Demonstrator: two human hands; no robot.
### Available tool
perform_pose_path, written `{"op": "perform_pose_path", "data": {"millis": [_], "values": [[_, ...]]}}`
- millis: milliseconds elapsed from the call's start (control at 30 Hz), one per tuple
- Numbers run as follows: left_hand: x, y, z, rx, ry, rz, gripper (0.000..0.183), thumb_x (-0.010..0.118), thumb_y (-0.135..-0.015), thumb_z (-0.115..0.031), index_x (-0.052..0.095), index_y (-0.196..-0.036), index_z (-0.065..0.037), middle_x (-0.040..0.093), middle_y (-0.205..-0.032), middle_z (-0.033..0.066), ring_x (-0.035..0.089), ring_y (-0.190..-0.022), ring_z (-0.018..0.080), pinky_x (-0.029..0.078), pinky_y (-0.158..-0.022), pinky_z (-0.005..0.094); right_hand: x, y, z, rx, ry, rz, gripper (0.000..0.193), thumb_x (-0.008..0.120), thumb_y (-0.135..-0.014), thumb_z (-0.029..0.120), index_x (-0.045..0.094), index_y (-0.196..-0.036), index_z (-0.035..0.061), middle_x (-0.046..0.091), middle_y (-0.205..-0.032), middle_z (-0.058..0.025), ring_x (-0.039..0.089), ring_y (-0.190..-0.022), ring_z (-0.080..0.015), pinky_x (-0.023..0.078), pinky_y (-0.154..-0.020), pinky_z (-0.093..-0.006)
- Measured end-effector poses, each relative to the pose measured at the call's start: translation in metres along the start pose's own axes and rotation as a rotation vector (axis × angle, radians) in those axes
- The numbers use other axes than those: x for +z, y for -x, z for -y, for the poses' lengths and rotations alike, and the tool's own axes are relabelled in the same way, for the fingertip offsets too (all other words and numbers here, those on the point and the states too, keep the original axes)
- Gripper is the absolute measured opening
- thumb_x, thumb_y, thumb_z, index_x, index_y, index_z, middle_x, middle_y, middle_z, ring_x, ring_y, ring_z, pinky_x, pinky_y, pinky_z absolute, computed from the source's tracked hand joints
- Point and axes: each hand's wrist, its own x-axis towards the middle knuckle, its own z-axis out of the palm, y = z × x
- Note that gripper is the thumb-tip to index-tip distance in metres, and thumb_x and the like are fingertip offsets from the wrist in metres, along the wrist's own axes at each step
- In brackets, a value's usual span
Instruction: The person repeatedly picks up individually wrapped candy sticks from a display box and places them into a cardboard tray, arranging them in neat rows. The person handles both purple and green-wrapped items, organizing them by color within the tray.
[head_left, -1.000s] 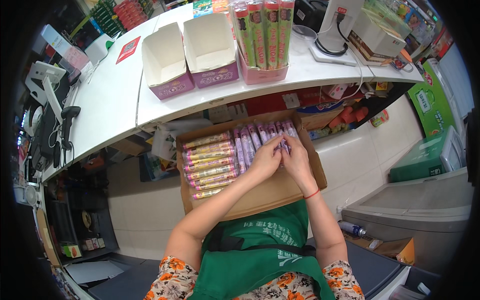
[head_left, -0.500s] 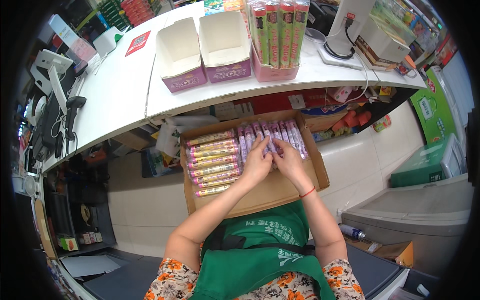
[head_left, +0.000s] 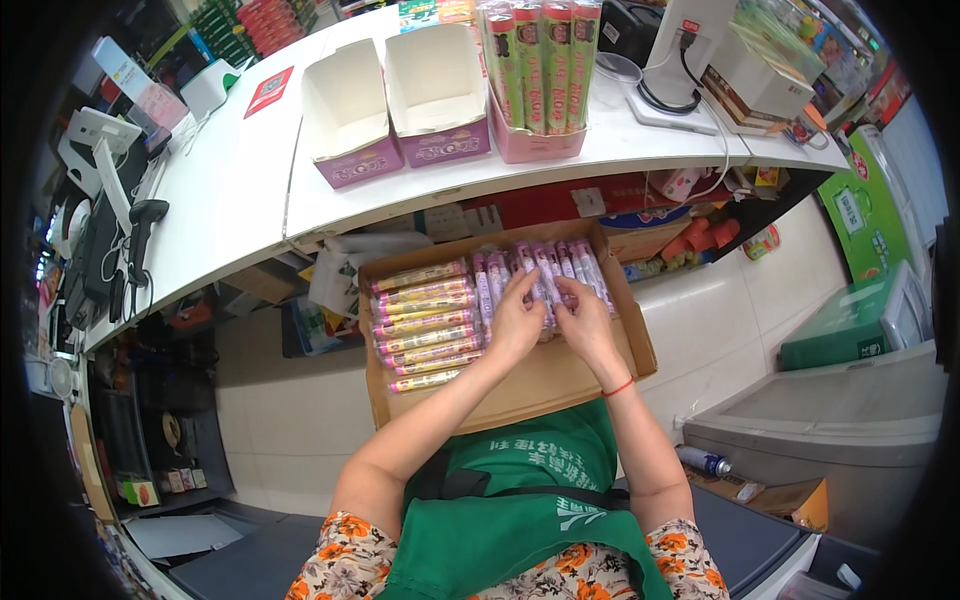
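Observation:
A shallow cardboard box (head_left: pixel 480 410) lies in front of me with slim wrapped tubes in it. At its left side, yellow tubes with pink ends (head_left: pixel 428 328) lie stacked crosswise in clear wrap. Purple wrapped tubes (head_left: pixel 492 285) stand side by side lengthwise at the far right part. My left hand (head_left: pixel 517 322) has its fingers bent down onto the middle purple tubes. Close beside it, my right hand (head_left: pixel 584 316) grips at the same purple tubes from the right. The fingers cover part of the tubes, and their lower ends are partly hidden.
On the white counter (head_left: pixel 225 185) beyond the box stand two purple-and-white cartons (head_left: pixel 440 85) with bare insides and a pink carton (head_left: pixel 540 145) of green tubes. A scanner (head_left: pixel 145 225) is at the left. A grey cabinet (head_left: pixel 800 440) and green bin (head_left: pixel 850 330) are at right.
My hands have moved slightly apart; the right hand has shifted a little right and nearer me. More of the purple tubes shows between them. The view has shifted slightly.

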Motion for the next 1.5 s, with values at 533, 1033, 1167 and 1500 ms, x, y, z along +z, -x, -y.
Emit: {"op": "perform_pose_path", "data": {"millis": [533,1033,1167,1500], "values": [[0.033,-0.012,-0.011,0.219,-0.128,0.191,0.047,0.058,-0.09,-0.001,0.062,-0.137,-0.001,0.043,-0.156,0.0217,0.038,-0.146,0.0394,0.037,-0.118,0.0439,-0.021,-0.001,-0.018,-0.098,0.17,-0.197,0.036,0.062,-0.086,-0.003,0.068,-0.121,-0.0003,0.067,-0.106,-0.0182,0.068,-0.086,-0.0306,0.055,-0.079,-0.0405],[0.022,0.002,0.0,0.408,-0.704,0.2,0.053,0.062,-0.099,-0.028,0.053,-0.145,-0.004,0.034,-0.158,0.0306,0.028,-0.149,0.0471,0.03,-0.121,0.0508,-0.025,0.011,-0.009,-0.086,0.213,-0.265,0.039,0.059,-0.088,-0.005,0.067,-0.125,0.0028,0.062,-0.118,-0.0206,0.063,-0.107,-0.0409,0.053,-0.091,-0.0466],[0.015,0.005,-0.003,0.418,-0.828,0.21,0.058,0.06,-0.1,-0.032,0.048,-0.148,-0.002,0.033,-0.158,0.0309,0.026,-0.15,0.0463,0.028,-0.12,0.0548,-0.02,0.007,-0.019,-0.152,0.275,-0.174,0.035,0.061,-0.089,-0.003,0.067,-0.124,0.0004,0.061,-0.122,-0.0225,0.062,-0.108,-0.0403,0.052,-0.094,-0.0471],[-0.025,0.026,-0.015,0.27,-0.982,0.122,0.078,0.065,-0.095,-0.038,0.035,-0.154,0.004,0.016,-0.162,0.0366,0.013,-0.152,0.0534,0.018,-0.122,0.0611,0.001,0.009,-0.003,-0.469,0.387,-0.045,0.037,0.059,-0.093,0.004,0.063,-0.13,-0.0011,0.058,-0.139,-0.0219,0.048,-0.136,-0.0439,0.042,-0.111,-0.0503]]}}
